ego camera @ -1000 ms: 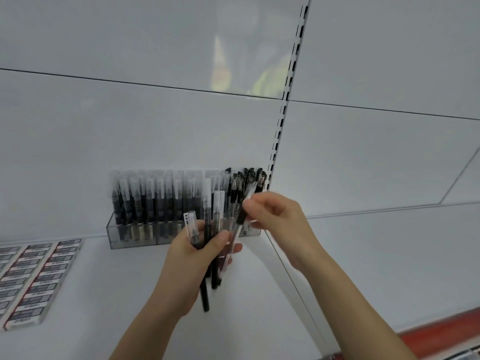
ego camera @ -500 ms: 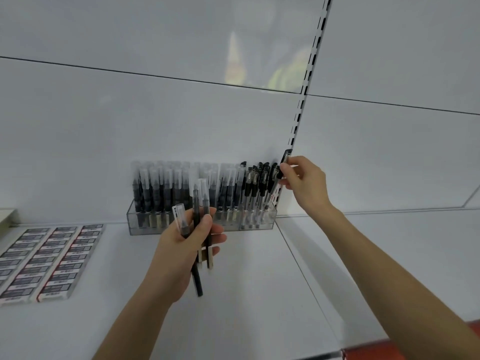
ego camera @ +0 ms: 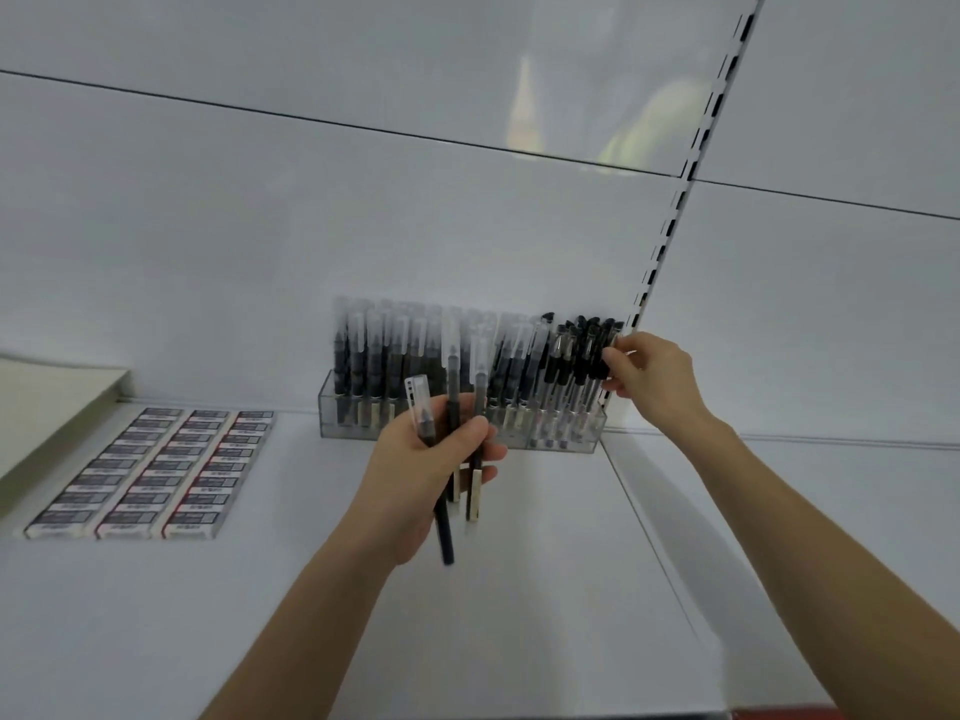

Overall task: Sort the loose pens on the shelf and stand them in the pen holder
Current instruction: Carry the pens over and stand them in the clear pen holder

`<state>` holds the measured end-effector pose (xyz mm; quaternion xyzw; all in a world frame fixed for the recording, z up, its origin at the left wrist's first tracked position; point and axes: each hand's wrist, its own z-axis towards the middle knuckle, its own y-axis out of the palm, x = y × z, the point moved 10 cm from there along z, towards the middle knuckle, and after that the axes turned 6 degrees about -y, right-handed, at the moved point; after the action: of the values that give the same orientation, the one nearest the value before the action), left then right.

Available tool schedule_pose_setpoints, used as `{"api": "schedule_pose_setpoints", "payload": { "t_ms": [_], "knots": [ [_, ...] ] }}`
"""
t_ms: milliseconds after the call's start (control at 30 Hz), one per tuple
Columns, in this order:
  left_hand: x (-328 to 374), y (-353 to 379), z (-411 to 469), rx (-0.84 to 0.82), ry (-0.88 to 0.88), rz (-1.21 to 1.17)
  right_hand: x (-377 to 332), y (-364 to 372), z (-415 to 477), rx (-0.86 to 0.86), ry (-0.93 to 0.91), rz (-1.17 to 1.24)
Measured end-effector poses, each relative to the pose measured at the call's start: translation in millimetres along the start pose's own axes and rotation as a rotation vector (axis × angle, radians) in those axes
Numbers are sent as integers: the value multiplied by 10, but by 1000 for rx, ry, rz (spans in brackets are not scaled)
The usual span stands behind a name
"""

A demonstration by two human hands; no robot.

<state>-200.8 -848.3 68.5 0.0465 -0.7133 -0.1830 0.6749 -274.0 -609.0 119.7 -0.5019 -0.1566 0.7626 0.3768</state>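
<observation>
A clear plastic pen holder (ego camera: 332, 407) stands against the back wall of the white shelf, packed with several upright black pens. My left hand (ego camera: 415, 475) grips three loose pens (ego camera: 453, 402) in a fan, in front of the holder's middle. My right hand (ego camera: 652, 379) is at the holder's right end. Its fingertips pinch the top of a black-capped pen (ego camera: 610, 345) that stands among the rightmost pens.
Rows of small boxed erasers (ego camera: 156, 472) lie flat on the shelf at the left. A beige panel (ego camera: 47, 402) sits at the far left edge. A slotted metal upright (ego camera: 670, 236) runs up the back wall just right of the holder.
My right hand took one pen from the left hand's bundle and carried it up right into the holder's right end. It has since sunk lower among the pens. The left hand keeps its bundle.
</observation>
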Motion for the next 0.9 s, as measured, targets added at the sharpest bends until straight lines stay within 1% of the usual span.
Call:
{"api": "schedule_pose_setpoints", "payload": {
  "t_ms": [200,267,333,367,433,533,667,767,833,900],
  "knots": [
    [60,53,6,-48,10,-20,46,62,-79,-48,60,-53],
    [94,90,18,-73,10,-10,-41,-95,-131,51,45,-49],
    [127,132,38,-96,16,-3,-233,-239,-256,155,12,114],
    [139,157,47,-105,20,2,-348,-251,-323,159,-6,221],
    [158,219,62,-123,32,18,-629,-179,-441,68,-51,388],
    [172,303,74,-139,49,34,-924,-2,-526,-97,-82,491],
    [139,331,82,-138,47,60,-1027,137,-530,-159,-77,543],
    [145,237,73,-83,75,108,-1071,166,-504,-157,-95,551],
    [166,49,87,17,92,142,-1041,51,-432,-58,-83,595],
    [198,-168,97,111,104,160,-976,-106,-332,67,-83,574]
  ]
}}
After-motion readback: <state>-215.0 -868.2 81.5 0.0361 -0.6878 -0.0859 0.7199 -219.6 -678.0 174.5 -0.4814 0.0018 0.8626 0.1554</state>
